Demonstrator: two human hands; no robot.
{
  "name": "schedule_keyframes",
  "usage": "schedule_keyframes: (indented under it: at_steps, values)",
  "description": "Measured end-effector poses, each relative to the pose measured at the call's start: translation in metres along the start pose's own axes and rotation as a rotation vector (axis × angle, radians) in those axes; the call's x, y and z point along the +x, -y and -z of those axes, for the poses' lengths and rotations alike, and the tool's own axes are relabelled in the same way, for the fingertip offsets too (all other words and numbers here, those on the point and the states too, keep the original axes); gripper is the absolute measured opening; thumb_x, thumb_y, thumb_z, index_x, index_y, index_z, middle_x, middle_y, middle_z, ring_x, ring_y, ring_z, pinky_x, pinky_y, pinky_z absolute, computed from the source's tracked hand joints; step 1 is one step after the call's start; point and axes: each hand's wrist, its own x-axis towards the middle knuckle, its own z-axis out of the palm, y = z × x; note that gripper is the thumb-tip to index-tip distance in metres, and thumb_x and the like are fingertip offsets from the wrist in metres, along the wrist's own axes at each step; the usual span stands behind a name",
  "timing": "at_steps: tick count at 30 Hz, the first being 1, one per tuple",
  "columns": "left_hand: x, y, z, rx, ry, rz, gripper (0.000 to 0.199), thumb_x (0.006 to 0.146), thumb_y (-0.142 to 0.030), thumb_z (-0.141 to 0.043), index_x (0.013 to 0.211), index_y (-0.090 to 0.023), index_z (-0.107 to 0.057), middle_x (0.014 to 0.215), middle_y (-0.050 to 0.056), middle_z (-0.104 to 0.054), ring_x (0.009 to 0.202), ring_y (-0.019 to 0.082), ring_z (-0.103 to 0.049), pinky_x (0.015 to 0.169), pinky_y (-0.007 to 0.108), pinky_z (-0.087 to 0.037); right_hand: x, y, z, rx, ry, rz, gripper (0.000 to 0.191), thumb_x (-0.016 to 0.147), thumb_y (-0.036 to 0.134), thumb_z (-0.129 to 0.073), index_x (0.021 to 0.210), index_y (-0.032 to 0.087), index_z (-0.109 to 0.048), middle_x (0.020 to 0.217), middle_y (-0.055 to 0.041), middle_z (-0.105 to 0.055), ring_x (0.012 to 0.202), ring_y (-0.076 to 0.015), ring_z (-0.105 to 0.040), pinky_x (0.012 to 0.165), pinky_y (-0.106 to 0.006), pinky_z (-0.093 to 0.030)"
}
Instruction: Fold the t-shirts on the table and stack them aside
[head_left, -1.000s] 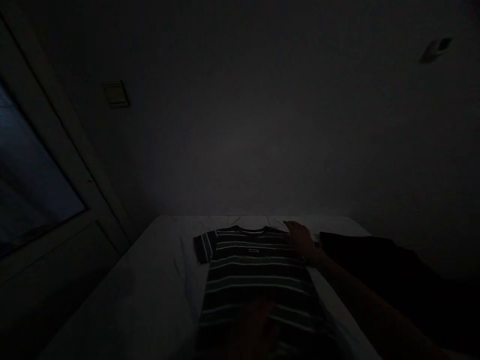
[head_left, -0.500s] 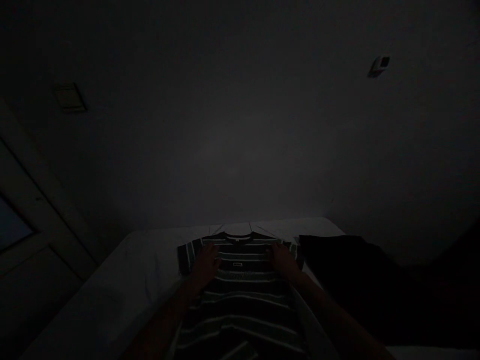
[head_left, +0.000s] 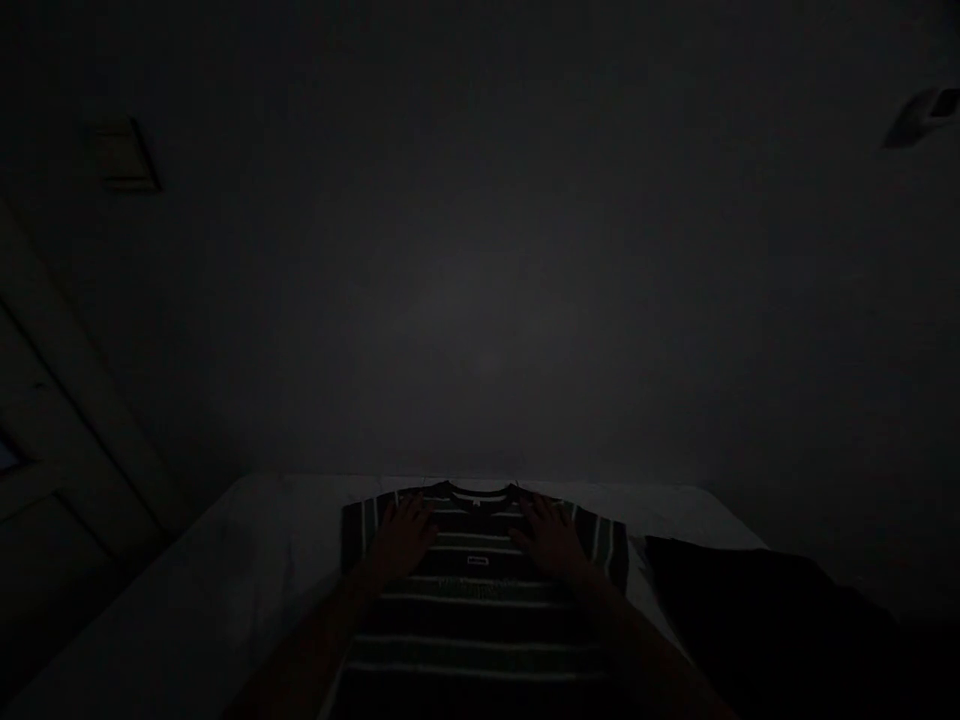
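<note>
A dark striped T-shirt point(head_left: 480, 625) lies spread out, front side up, with its collar toward the wall. Its stripes are green and white, and a small label patch point(head_left: 478, 561) shows on the chest. My left hand point(head_left: 405, 532) rests flat on the left shoulder area, fingers spread. On the opposite shoulder my right hand point(head_left: 551, 535) also lies with fingers apart, pressing on the cloth. The lower part of the shirt runs out of view at the bottom.
The shirt is on a pale marbled surface point(head_left: 247, 560) against a grey wall point(head_left: 480, 280). A black cloth-like item point(head_left: 765, 610) lies at the right. A panelled door point(head_left: 67, 430) stands at the left. Small fixtures hang on the wall; the room is very dark.
Both hands have flattened and spread on the shoulders. The shirt looks smoother and its sleeves lie wider. The camera view has shifted, so the shirt sits slightly lower in the picture.
</note>
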Motion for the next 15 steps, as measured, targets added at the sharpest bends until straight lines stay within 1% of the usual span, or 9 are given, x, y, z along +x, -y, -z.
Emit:
schedule_keyframes:
  at_steps: [3, 6, 8, 11, 13, 15]
  values:
    - [0.001, 0.01, -0.007, 0.0, -0.026, -0.027, 0.058, 0.104, -0.054, -0.031, 0.154, -0.026, -0.041, 0.162, 0.011, -0.037, 0.15, 0.034, -0.031, 0.119, 0.059, -0.025, 0.002, -0.003, -0.01, -0.018, -0.018, 0.021, 0.081, 0.096, 0.074, -0.032, 0.157, 0.021, -0.036, 0.165, -0.016, -0.029, 0.152, -0.0352, -0.024, 0.121, -0.057, -0.014]
    - [0.001, 0.012, -0.01, -0.004, -0.07, -0.039, 0.058, 0.104, -0.053, -0.032, 0.154, -0.027, -0.04, 0.162, 0.011, -0.037, 0.151, 0.034, -0.03, 0.12, 0.059, -0.023, 0.003, -0.006, -0.012, -0.025, -0.019, 0.035, 0.082, 0.096, 0.074, -0.03, 0.157, 0.021, -0.036, 0.165, -0.0156, -0.027, 0.153, -0.0344, -0.02, 0.122, -0.058, -0.011]
    - [0.003, 0.01, -0.004, -0.012, -0.055, -0.037, 0.058, 0.103, -0.052, -0.034, 0.154, -0.025, -0.041, 0.162, 0.011, -0.036, 0.151, 0.034, -0.029, 0.119, 0.06, -0.025, 0.005, -0.006, -0.007, -0.025, 0.007, 0.038, 0.081, 0.097, 0.073, -0.031, 0.157, 0.019, -0.035, 0.165, -0.0172, -0.026, 0.153, -0.0352, -0.019, 0.121, -0.059, -0.011]
    - [0.0, 0.0, 0.016, -0.007, -0.002, -0.024, 0.055, 0.104, -0.045, -0.036, 0.153, -0.021, -0.042, 0.162, 0.014, -0.036, 0.151, 0.035, -0.03, 0.118, 0.062, -0.026, 0.005, 0.002, 0.012, -0.017, 0.055, 0.041, 0.074, 0.1, 0.064, -0.035, 0.158, 0.018, -0.034, 0.164, -0.0186, -0.028, 0.153, -0.0339, -0.021, 0.122, -0.058, -0.013]
    - [-0.015, -0.009, 0.026, -0.003, -0.022, -0.027, 0.054, 0.104, -0.039, -0.037, 0.153, -0.018, -0.041, 0.162, 0.015, -0.035, 0.15, 0.034, -0.03, 0.119, 0.061, -0.025, -0.004, 0.01, 0.025, 0.004, 0.033, 0.018, 0.068, 0.102, 0.056, -0.038, 0.158, 0.017, -0.033, 0.164, -0.0183, -0.028, 0.154, -0.0323, -0.02, 0.122, -0.057, -0.016]
    - [-0.046, -0.018, 0.027, -0.017, -0.079, -0.063, 0.054, 0.104, -0.037, -0.038, 0.155, -0.02, -0.039, 0.163, 0.014, -0.033, 0.151, 0.032, -0.03, 0.12, 0.059, -0.025, -0.026, 0.02, 0.032, 0.034, -0.024, 0.031, 0.065, 0.103, 0.05, -0.038, 0.159, 0.016, -0.031, 0.166, -0.018, -0.025, 0.154, -0.0313, -0.017, 0.122, -0.055, -0.019]
